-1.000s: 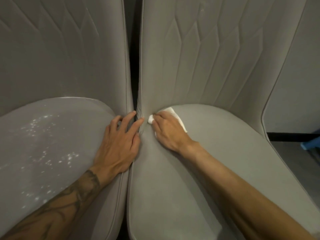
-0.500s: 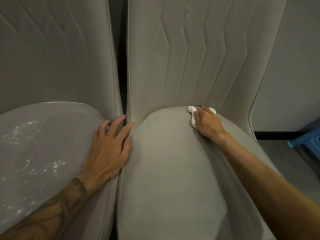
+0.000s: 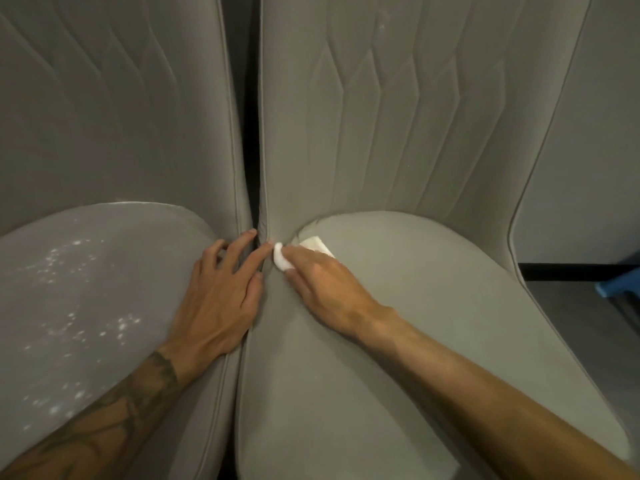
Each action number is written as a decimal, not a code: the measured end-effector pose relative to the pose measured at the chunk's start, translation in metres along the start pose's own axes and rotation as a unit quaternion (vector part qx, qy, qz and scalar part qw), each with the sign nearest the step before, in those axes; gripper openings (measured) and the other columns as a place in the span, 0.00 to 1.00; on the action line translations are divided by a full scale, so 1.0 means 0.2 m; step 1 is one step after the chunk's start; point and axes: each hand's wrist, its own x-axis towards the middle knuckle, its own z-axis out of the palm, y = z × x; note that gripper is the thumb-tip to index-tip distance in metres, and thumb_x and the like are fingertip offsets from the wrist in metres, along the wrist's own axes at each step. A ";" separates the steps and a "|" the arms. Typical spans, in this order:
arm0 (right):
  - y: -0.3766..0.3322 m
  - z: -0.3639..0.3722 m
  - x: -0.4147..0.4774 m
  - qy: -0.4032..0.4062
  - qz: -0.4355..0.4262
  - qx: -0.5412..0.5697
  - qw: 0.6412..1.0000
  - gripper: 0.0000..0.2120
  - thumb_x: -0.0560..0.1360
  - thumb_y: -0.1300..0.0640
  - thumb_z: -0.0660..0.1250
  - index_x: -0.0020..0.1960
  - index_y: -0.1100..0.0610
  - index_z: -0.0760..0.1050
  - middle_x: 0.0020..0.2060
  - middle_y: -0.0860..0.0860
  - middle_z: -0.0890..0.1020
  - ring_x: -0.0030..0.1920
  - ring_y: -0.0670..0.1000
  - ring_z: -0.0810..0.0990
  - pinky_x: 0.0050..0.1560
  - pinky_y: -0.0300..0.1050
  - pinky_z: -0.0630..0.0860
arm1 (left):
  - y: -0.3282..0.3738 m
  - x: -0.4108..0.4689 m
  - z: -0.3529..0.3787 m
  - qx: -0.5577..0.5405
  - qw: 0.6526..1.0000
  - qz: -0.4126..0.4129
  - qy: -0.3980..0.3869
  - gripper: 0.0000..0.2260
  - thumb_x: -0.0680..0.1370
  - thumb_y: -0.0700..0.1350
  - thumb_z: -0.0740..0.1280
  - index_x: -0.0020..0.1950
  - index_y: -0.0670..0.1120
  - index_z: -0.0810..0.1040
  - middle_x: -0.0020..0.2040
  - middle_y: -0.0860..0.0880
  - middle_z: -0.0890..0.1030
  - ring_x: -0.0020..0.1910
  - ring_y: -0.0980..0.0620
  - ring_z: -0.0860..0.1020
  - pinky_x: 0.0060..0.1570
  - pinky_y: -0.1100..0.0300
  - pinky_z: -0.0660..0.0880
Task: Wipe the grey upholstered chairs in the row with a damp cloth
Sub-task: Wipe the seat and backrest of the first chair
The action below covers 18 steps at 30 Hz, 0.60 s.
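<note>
Two grey upholstered chairs stand side by side with a dark gap between them. My right hand (image 3: 322,289) presses a white cloth (image 3: 313,249) onto the back left corner of the right chair's seat (image 3: 433,323), where seat meets backrest; the fingers curl over the cloth and hide most of it. My left hand (image 3: 221,299) rests flat with spread fingers on the inner edge of the left chair's seat (image 3: 86,306), fingertips at the gap. White specks dot the left seat.
Quilted backrests (image 3: 398,116) rise behind both seats. A third grey chair's side (image 3: 588,150) is at the far right. A blue object (image 3: 620,289) sits on the dark floor at the right edge.
My right hand has slid the cloth from the middle back of the right seat leftward to the corner beside the gap. The left hand has stayed in place.
</note>
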 end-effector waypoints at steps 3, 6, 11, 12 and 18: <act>0.10 -0.08 0.02 -0.017 0.031 -0.011 0.999 0.20 0.85 0.53 0.56 0.75 0.59 0.66 0.68 0.59 0.75 0.66 0.59 0.73 0.67 0.45 0.61 | 0.01 0.00 -0.01 0.003 1.000 -0.002 -0.001 0.23 0.83 0.51 0.53 0.79 0.55 0.68 0.80 0.50 0.65 0.67 0.41 0.67 0.65 0.43 0.72; 0.21 -0.14 0.07 -0.073 0.126 0.030 0.989 0.25 0.84 0.40 0.50 0.75 0.52 0.64 0.73 0.52 0.70 0.71 0.54 0.68 0.59 0.40 0.60 | 0.01 0.00 -0.02 0.006 1.000 -0.004 -0.008 0.23 0.83 0.50 0.54 0.79 0.54 0.68 0.81 0.50 0.64 0.67 0.41 0.67 0.65 0.44 0.72; 0.30 -0.16 0.09 -0.066 0.140 0.042 0.987 0.21 0.87 0.50 0.48 0.78 0.51 0.64 0.78 0.49 0.64 0.77 0.50 0.63 0.71 0.37 0.54 | 0.01 0.01 -0.02 0.003 1.000 0.002 -0.001 0.23 0.83 0.50 0.53 0.79 0.53 0.69 0.81 0.50 0.65 0.67 0.40 0.68 0.66 0.43 0.72; 0.29 -0.15 0.08 -0.051 0.136 0.030 0.989 0.21 0.86 0.50 0.50 0.78 0.52 0.64 0.78 0.50 0.65 0.77 0.51 0.63 0.72 0.37 0.54 | 0.01 0.01 -0.02 0.005 1.000 0.005 -0.002 0.23 0.83 0.50 0.53 0.79 0.52 0.70 0.81 0.49 0.65 0.67 0.40 0.68 0.65 0.43 0.72; 0.31 -0.22 0.01 -0.026 0.160 -0.038 0.986 0.19 0.84 0.51 0.53 0.69 0.58 0.73 0.64 0.57 0.79 0.65 0.58 0.77 0.61 0.43 0.67 | 0.04 0.00 -0.04 0.013 1.000 0.001 -0.009 0.23 0.83 0.50 0.55 0.79 0.51 0.70 0.80 0.48 0.66 0.67 0.39 0.68 0.65 0.42 0.73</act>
